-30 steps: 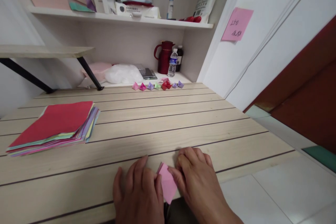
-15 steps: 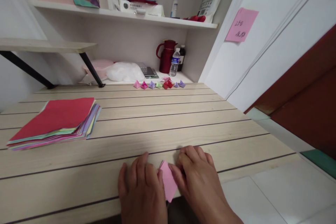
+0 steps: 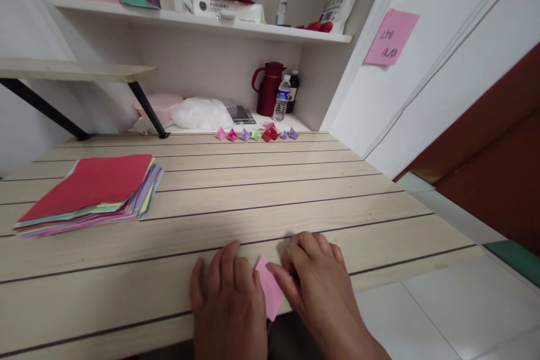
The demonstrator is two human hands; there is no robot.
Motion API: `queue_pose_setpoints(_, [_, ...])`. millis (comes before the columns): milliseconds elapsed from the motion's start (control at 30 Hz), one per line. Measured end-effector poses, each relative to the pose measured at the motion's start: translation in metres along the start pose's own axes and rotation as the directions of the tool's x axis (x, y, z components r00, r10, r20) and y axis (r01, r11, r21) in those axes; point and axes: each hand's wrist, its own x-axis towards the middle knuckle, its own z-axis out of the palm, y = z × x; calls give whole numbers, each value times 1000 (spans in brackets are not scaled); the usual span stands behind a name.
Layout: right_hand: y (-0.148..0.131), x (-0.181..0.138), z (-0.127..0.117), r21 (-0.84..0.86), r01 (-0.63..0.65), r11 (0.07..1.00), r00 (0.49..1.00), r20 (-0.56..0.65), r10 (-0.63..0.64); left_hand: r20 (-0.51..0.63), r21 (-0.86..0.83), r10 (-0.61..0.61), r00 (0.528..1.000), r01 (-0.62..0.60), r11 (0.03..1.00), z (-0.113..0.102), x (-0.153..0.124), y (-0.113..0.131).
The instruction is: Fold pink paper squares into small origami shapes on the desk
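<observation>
A small folded pink paper (image 3: 268, 289) lies at the near edge of the wooden table (image 3: 253, 208), between my two hands. My left hand (image 3: 228, 304) rests flat on the table with fingers together, its index finger pressing the paper's left edge. My right hand (image 3: 316, 281) has its fingers curled and its thumb pressing the paper's right side. A stack of coloured paper sheets (image 3: 90, 191), red on top, sits on the table at the left. A row of several small folded paper shapes (image 3: 255, 135) stands at the table's far edge.
Behind the table a lower shelf holds a dark red jug (image 3: 265, 90), a water bottle (image 3: 282, 98) and a white bag (image 3: 201, 113). An upper shelf (image 3: 202, 19) carries boxes and bottles. A pink sticky note (image 3: 391, 37) hangs on the white wall at right.
Both hands and the pink paper stay nearly where they were; my right thumb has slid a little over the paper. The view has tilted slightly.
</observation>
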Motion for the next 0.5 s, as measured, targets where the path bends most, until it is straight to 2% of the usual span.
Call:
queue_pose_setpoints(167, [-1,2,-3,-5,-5,1000,1000,25,5,10,-23,4,1000,-3,1000,-3,2,-7])
queue_pose_setpoints(333, [0,6,-6,4,7,1000,998,62,-7,-36,-35,-33,999,32,999,-8,-2,-36])
queue_pose_setpoints(433, [0,5,-6,-7,21,1000,998,61,-20,-140,-10,106,985,-108,994,-11,-9,-44])
queue_pose_setpoints(500, [-1,5,-5,-12,22,1000,998,56,-21,-140,10,250,958,-251,968,-14,-15,-40])
